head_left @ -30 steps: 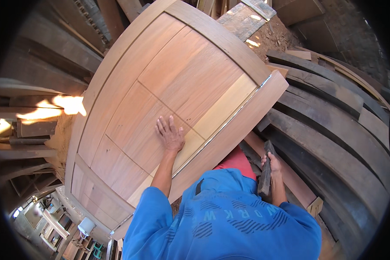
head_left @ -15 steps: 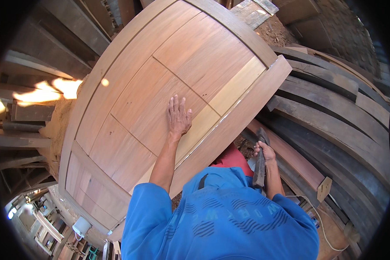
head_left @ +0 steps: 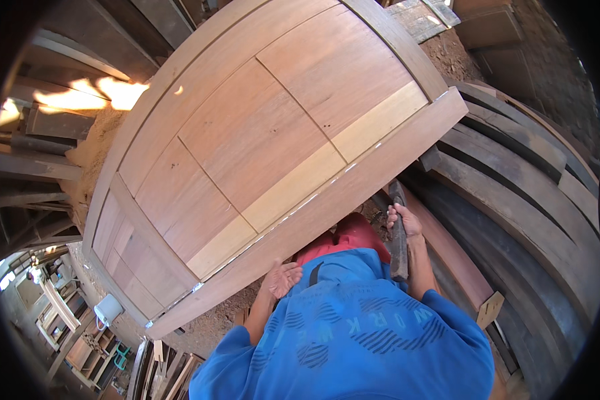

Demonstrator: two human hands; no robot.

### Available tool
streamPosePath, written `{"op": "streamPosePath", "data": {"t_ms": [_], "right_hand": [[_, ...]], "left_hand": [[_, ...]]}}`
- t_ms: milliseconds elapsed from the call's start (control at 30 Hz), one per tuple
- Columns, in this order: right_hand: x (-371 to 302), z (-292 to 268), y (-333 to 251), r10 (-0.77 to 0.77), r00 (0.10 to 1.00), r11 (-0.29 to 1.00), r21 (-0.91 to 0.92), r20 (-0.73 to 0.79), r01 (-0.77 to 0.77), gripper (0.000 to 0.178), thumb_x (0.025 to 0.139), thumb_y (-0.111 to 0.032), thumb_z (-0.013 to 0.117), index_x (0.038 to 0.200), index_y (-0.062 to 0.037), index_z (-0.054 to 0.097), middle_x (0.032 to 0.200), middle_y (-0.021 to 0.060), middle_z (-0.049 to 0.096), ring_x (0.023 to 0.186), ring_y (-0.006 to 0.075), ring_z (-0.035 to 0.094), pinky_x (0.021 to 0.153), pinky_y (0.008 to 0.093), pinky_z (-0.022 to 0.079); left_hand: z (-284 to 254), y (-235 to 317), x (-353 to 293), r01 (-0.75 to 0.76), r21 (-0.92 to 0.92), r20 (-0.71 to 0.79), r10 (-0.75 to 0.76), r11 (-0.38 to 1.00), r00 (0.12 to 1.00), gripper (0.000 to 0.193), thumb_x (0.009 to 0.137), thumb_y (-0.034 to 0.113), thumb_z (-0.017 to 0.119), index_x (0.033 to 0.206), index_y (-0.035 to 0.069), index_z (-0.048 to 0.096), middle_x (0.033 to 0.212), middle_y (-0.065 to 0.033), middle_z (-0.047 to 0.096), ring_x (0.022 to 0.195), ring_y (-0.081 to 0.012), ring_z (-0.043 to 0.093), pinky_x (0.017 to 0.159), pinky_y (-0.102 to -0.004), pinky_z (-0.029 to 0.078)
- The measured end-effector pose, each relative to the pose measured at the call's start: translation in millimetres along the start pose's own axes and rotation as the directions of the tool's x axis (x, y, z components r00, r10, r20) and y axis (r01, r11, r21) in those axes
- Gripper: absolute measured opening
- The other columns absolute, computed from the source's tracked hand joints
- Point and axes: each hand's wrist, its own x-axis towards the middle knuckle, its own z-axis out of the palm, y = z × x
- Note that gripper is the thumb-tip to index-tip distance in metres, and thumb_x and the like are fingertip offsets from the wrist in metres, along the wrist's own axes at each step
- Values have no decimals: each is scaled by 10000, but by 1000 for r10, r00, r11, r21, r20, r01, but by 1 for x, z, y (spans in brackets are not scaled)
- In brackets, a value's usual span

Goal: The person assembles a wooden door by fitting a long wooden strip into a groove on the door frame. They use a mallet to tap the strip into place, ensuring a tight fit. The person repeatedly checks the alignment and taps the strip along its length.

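A large wooden door panel (head_left: 247, 133) lies in front of me, with grooved planks inside a raised frame. Along its near side runs a long edge board (head_left: 360, 193), with white glue-like streaks in the seam between them. My left hand (head_left: 285, 278) is beside the board's near edge, fingers extended and nothing held; whether it touches the wood I cannot tell. To the right, my right hand (head_left: 407, 220) grips a dark, worn wooden bar (head_left: 398, 250) upright, just off the edge board.
Dark curved-looking planks (head_left: 513, 180) are stacked at the right, close to my right arm. A reddish beam (head_left: 450, 250) lies beside that arm. Sawdust (head_left: 100, 153) and more timber lie past the panel's left side. A white bucket (head_left: 107, 309) stands near the lower left corner.
My left hand has left the panel's surface and drawn back toward my body, by the near edge. My right hand keeps its hold on the bar. The view has shifted slightly.
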Motion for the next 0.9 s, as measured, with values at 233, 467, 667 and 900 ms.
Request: {"op": "streamPosePath", "data": {"t_ms": [233,467,667,900], "right_hand": [[-14,-95,-29,-193,922,980,-26,-335,195,172,970,-209,556,868,-73,532,641,24,515,556,165,544,521,316,510],[28,39,-1,11,998,1000,6,59,-11,194,972,-203,581,849,-53,562,675,33,559,602,149,591,582,314,543],[9,-18,-15,130,985,989,51,114,-136,200,986,-227,572,909,-43,570,753,7,566,627,104,570,602,290,538],[3,-116,32,-259,897,956,-226,-358,186,195,974,-251,561,850,-105,523,664,-2,524,570,133,547,540,290,532]], "left_hand": [[-34,-6,0,-844,-37,-668,615,535,419,698,986,543,458,1480,73,311,1538,-139,339,1407,-338,338,1156,-583,272],[-36,10,2,-860,-59,-695,598,506,400,627,996,495,467,1485,128,328,1531,-91,374,1414,-323,333,1162,-589,254],[-55,6,-5,-815,-158,-674,543,558,502,746,945,552,522,1509,136,268,1562,-107,311,1420,-347,317,1182,-590,188],[-56,-3,-32,-568,-183,-587,374,803,718,1111,744,630,739,1531,96,165,1576,-203,188,1471,-378,166,1185,-568,164]]}}
